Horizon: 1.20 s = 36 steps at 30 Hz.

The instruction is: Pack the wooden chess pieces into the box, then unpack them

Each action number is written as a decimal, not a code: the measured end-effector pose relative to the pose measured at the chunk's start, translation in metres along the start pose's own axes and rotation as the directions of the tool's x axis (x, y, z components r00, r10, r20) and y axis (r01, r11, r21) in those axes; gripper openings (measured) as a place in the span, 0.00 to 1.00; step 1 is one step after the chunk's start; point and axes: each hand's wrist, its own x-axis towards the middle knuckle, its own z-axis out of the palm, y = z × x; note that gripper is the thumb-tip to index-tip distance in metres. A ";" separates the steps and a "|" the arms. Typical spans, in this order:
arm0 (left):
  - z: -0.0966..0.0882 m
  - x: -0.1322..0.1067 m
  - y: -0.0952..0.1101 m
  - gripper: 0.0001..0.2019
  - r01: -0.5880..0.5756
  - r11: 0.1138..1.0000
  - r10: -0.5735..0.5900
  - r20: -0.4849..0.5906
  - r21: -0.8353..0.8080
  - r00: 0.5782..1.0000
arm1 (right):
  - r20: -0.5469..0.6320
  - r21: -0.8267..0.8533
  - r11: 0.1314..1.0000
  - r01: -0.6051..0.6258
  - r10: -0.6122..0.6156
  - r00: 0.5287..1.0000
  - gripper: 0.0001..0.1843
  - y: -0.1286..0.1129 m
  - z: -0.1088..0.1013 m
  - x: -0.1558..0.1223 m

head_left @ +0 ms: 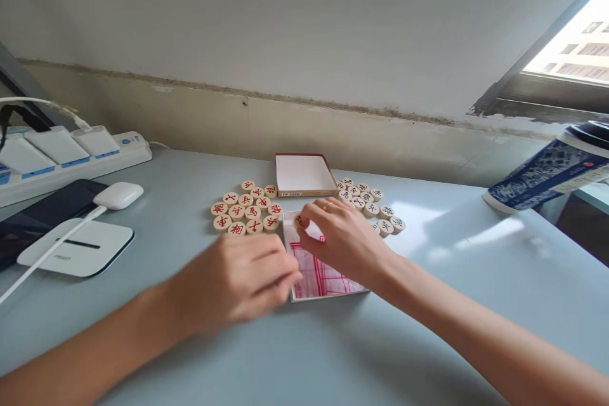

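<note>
My right hand reaches over the open box tray, thumb and fingers pinching a round Chinese chess piece with a red character, above the tray's upper left corner. A folded sheet with pink-red lines lies inside the tray. Blurred, my left hand is at the tray's left side, fingers curled together; whatever they may hold is hidden. Just beyond it sit several red-marked chess pieces. Dark-marked chess pieces lie beyond my right hand, which partly covers that group.
Behind the tray, against the wall, rests the box lid. On the left are a power strip with plugs, a dark phone, a white charging pad and an earbud case. A patterned cup stands right.
</note>
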 end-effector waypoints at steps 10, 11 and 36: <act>0.003 0.020 0.024 0.11 0.543 0.791 -0.458 0.314 -0.283 0.831 | -0.216 0.361 0.916 0.174 -0.099 0.971 0.11 -0.009 -0.012 -0.071; 0.004 0.023 0.026 0.09 0.532 0.798 -0.435 0.339 -0.284 0.834 | -0.241 0.367 0.914 0.173 -0.086 0.967 0.12 -0.009 -0.011 -0.072; 0.010 0.022 0.028 0.07 0.560 0.611 -0.544 0.217 -0.560 0.811 | -0.354 0.114 0.934 0.338 -0.280 0.892 0.11 -0.010 -0.011 -0.072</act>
